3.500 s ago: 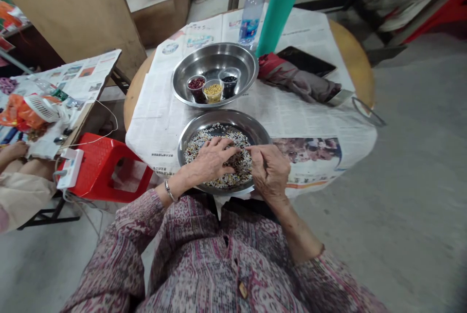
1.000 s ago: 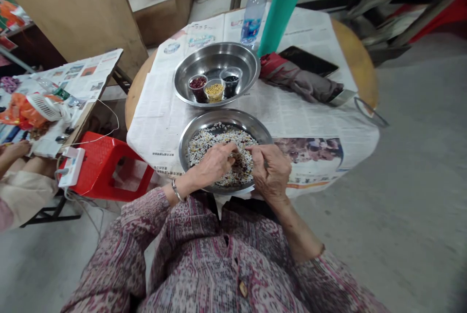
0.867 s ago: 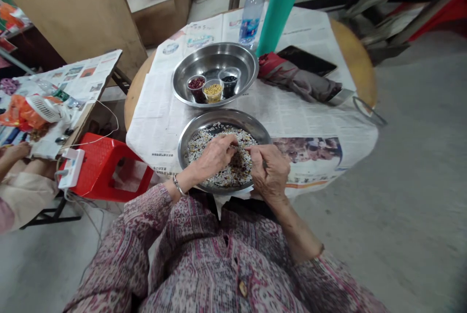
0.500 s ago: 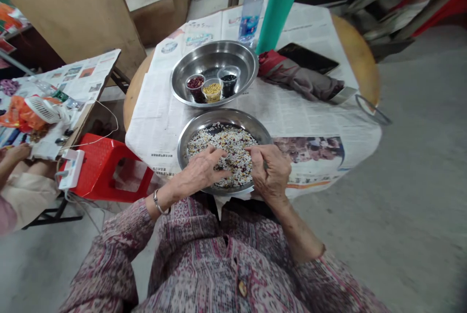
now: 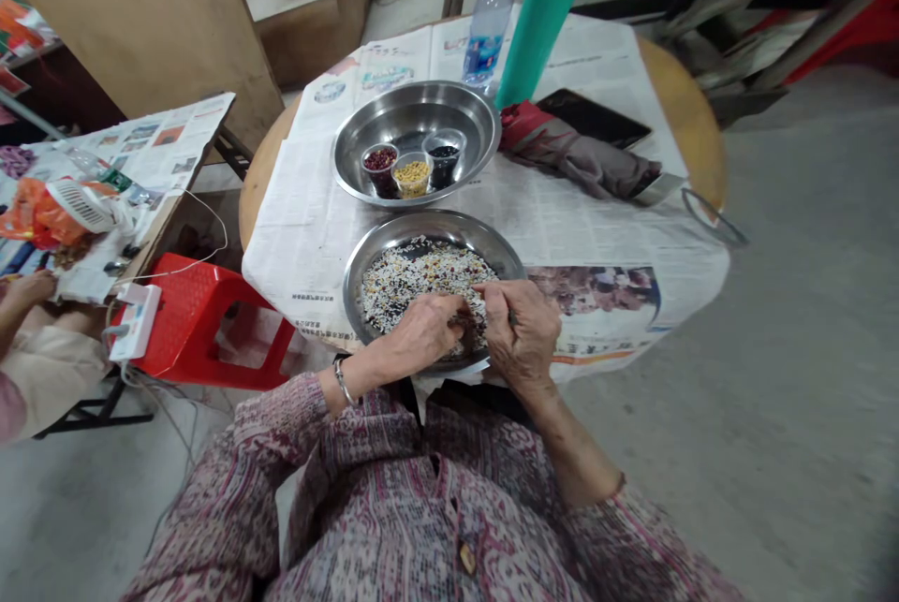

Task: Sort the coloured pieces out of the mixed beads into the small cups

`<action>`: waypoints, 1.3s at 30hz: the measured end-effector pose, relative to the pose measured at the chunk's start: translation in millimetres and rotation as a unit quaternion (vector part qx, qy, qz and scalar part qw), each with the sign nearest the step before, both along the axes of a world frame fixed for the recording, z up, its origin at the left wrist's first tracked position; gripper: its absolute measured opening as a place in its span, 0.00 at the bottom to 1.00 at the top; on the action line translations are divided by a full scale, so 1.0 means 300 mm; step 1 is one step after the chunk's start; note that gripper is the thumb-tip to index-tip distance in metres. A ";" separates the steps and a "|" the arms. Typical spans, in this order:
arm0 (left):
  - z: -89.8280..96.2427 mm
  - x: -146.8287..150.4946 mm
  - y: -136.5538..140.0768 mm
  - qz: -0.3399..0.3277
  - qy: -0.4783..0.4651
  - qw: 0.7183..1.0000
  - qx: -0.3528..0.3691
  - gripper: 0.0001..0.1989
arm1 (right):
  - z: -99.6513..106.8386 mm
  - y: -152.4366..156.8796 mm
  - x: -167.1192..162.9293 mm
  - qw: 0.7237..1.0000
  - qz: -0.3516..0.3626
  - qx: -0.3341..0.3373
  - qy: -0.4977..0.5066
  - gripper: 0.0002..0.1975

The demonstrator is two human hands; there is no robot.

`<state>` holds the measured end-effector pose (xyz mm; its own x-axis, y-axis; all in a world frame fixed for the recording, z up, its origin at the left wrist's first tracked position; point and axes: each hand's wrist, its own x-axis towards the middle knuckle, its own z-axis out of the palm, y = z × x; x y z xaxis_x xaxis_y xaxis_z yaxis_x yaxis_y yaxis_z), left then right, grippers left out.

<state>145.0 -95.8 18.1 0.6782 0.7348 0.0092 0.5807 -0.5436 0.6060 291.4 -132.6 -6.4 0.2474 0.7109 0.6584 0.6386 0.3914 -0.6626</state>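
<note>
- white power strip (image 5: 138, 326) against the left side of a red stool (image 5: 183, 330)
- far steel bowl (image 5: 351, 151) with clear cups (image 5: 413, 190) of red, yellow and black beans
- left hand (image 5: 430, 329), fingers curled down at the grain mix (image 5: 421, 276); fingertips hidden, so i cannot tell whether they pinch anything
- near steel bowl (image 5: 455, 225) on newspaper (image 5: 285, 218), the mix spread across its floor
- clear bottle (image 5: 486, 26), upright behind the far bowl
- right hand (image 5: 523, 326), half curled over the near bowl's right rim; cannot tell whether it grips anything
- teal bottle (image 5: 542, 22)
- grey and red bundle (image 5: 586, 153) beside a flat black object (image 5: 604, 118)
</note>
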 end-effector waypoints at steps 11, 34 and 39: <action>0.090 -0.094 0.037 -0.087 0.014 0.988 0.129 0.09 | -0.003 -0.007 -0.001 1.000 0.000 -0.011 0.026 0.13; 0.071 -0.104 0.149 -0.014 0.159 0.963 0.218 0.14 | 0.001 -0.007 -0.007 1.000 -0.012 -0.027 0.004 0.14; 0.073 -0.203 0.078 0.073 0.142 0.963 0.219 0.16 | 0.003 -0.003 -0.008 1.000 -0.009 -0.022 -0.001 0.13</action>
